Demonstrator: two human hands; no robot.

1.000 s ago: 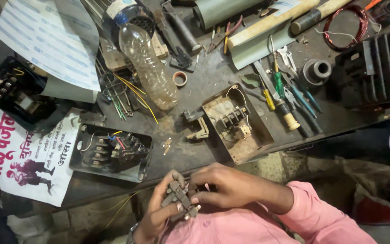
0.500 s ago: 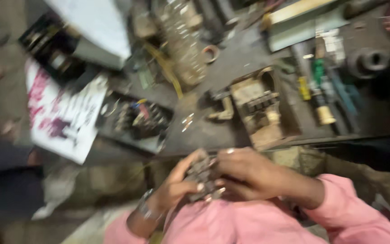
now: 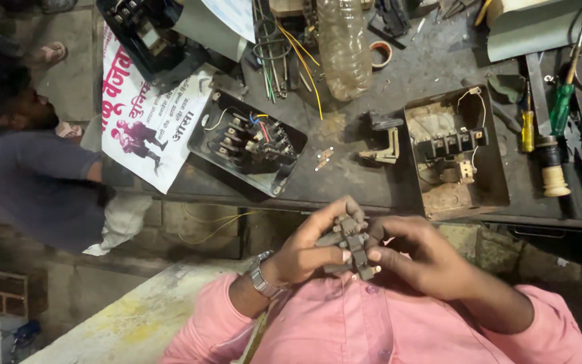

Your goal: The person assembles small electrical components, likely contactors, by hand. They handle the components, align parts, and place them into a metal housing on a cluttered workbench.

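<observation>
Both of my hands hold a small dark grey electrical contact block (image 3: 353,241) close to my chest, just below the edge of the workbench. My left hand (image 3: 308,253) wraps it from the left, with a metal watch on that wrist. From the right, my right hand (image 3: 420,255) pinches it with thumb and fingers. Pink sleeves cover both arms. Much of the block is hidden by my fingers.
On the dark workbench (image 3: 372,185) lie a rusty open switch box (image 3: 454,152), a black starter unit with coloured wires (image 3: 249,141), a plastic bottle (image 3: 343,44), screwdrivers (image 3: 560,101) and a printed poster (image 3: 144,118). A person in a grey shirt (image 3: 31,175) stands at the left.
The camera view has swung left and downward, bringing the person at the left into sight. My hands stay closed on the block at my chest.
</observation>
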